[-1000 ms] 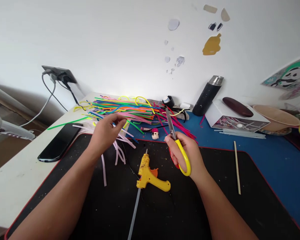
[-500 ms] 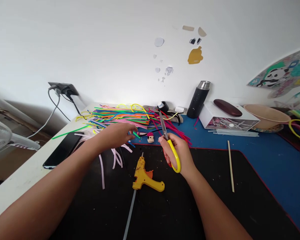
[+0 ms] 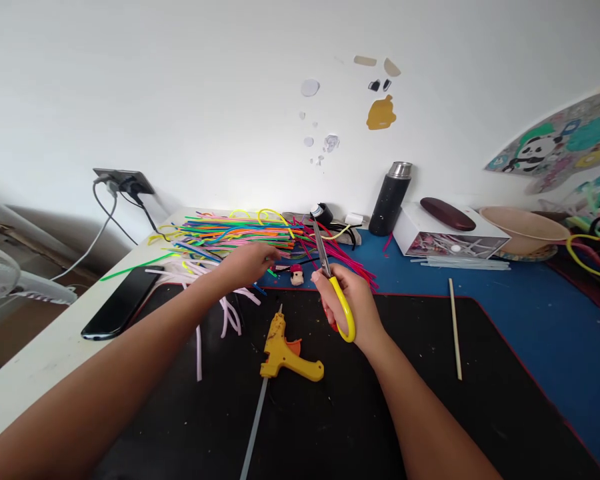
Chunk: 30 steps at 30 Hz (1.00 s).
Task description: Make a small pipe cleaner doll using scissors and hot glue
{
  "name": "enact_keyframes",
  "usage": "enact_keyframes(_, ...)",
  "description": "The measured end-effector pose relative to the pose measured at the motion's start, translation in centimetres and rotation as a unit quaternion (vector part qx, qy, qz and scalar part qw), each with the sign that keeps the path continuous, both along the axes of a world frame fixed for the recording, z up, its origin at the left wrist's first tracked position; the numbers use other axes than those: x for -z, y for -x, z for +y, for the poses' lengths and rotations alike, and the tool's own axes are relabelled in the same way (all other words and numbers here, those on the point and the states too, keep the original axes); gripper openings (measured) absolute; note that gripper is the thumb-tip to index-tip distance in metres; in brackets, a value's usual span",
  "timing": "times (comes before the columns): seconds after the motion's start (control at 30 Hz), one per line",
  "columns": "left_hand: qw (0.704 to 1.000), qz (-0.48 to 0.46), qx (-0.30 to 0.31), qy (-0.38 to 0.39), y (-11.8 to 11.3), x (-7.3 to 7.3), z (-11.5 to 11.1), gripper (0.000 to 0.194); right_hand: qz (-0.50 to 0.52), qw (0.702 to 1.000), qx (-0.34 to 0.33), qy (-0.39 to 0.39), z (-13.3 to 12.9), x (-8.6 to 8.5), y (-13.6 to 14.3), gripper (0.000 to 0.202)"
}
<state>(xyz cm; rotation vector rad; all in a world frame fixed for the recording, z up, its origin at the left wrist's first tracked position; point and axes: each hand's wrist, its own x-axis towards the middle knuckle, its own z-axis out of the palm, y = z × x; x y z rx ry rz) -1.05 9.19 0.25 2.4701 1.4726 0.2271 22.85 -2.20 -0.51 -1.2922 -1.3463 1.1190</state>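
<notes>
My right hand (image 3: pixel 353 303) grips a pair of scissors (image 3: pixel 321 247) by its yellow and red handles, its blades pointing up and away from me. My left hand (image 3: pixel 250 261) reaches over the near side of a pile of colourful pipe cleaners (image 3: pixel 240 230). Its fingers are loosely bent and partly hidden, with nothing visible in them. A small figure head (image 3: pixel 297 275) with a red top sits between my hands. Pale pink pipe cleaners (image 3: pixel 225 317) lie under and beside my left wrist. In front of me, a yellow glue gun (image 3: pixel 285 353) rests on the black mat (image 3: pixel 355 413), a glue stick in its back.
A black phone (image 3: pixel 117 303) lies at left, below a wall socket (image 3: pixel 123 181). A dark flask (image 3: pixel 390 199), a white box (image 3: pixel 425 233) with a maroon case (image 3: pixel 447 214) and a beige bowl (image 3: pixel 523 230) stand along the back right. A thin wooden stick (image 3: pixel 455 330) lies on the mat's right.
My left hand has moved slightly right and forward, closer to the small head. The scissors stay in my right hand. The whole view has shifted a little.
</notes>
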Motion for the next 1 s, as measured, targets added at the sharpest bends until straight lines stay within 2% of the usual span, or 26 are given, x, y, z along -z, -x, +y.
enact_keyframes(0.17,0.999,0.018,0.027,0.009,-1.4,1.5,1.1,0.031,0.011,1.000,0.006,-0.013,0.3,0.5,-0.4,0.041)
enact_keyframes(0.43,0.998,0.026,0.049,0.015,-1.3,2.2,1.1,0.026,-0.002,1.000,0.003,0.004,0.0,-0.2,0.0,0.040)
enact_keyframes(0.57,0.999,0.018,0.026,0.015,-0.7,2.3,0.9,0.021,-0.003,1.000,0.004,0.004,0.1,0.0,-0.1,0.038)
enact_keyframes(0.73,0.999,-0.020,-0.046,0.010,0.8,2.4,0.6,0.021,0.001,1.000,0.006,-0.004,0.1,0.1,-0.1,0.035)
enact_keyframes(0.83,0.996,-0.054,-0.071,0.010,0.8,2.3,-0.1,0.021,0.006,1.000,0.005,-0.003,0.0,-0.1,0.0,0.036)
enact_keyframes(0.93,0.994,-0.081,-0.064,0.018,-0.3,2.3,-0.9,0.028,0.013,1.000,0.007,-0.001,0.0,-0.1,0.0,0.038)
enact_keyframes(1.0,0.994,-0.093,-0.039,0.035,-1.4,2.3,-1.3,0.049,0.018,1.000,0.009,-0.007,0.1,0.1,-0.1,0.038)
